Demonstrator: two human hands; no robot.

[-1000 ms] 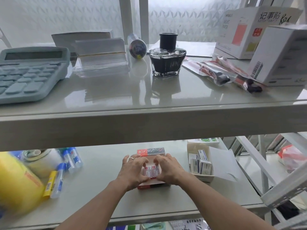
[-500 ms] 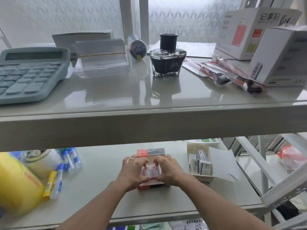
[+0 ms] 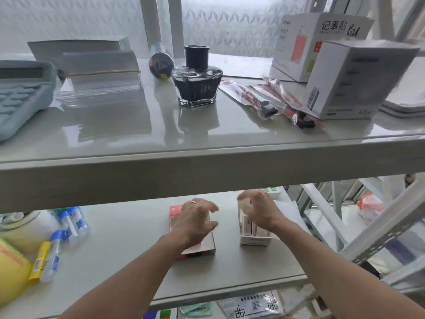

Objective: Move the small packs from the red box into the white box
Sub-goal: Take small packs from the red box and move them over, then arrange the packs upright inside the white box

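On the lower shelf the red box [image 3: 174,214] lies under my left hand [image 3: 195,221], whose fingers are spread over it; the bare cardboard inside shows at its near end. To its right stands the white box [image 3: 254,241] with small packs [image 3: 248,226] upright in it. My right hand [image 3: 258,210] hovers over the white box's far end with its fingers curled down. It is blurred, and a pale shape at its fingertips could be a pack or the box's back wall.
The upper shelf's edge [image 3: 207,171] runs just above my hands. Glue sticks [image 3: 76,221] and a yellow pack [image 3: 13,268] lie at the lower shelf's left. A white paper sheet [image 3: 291,211] sits right of the white box, by the shelf frame [image 3: 322,210].
Both hands were closed together on packs in the red box. Now they are apart: my right hand has moved right over the white box and my left hand has spread open.
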